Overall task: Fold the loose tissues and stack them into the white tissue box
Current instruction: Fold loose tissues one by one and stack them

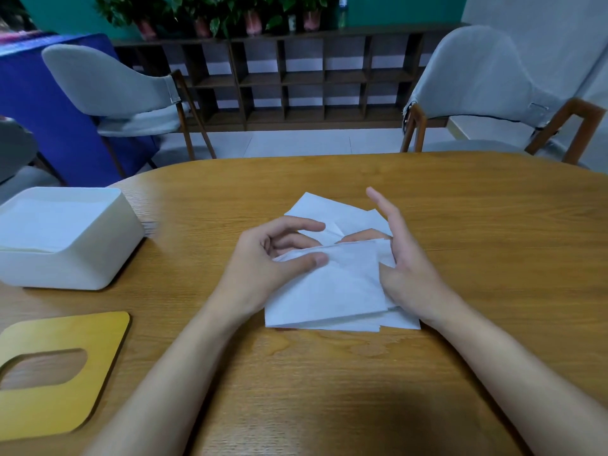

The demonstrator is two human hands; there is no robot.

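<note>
Here, your left hand [279, 255] and right hand [406, 261] pinch the top tissue [329, 287] by its far edge, lifting to fold; the white tissue box [98, 258] waits open nearby.

wooden table [477, 225]; grey chair [108, 83] behind left, another [477, 70] behind right; dark cubby shelf [302, 80] beyond, potted plants [204, 11] on top.
</note>
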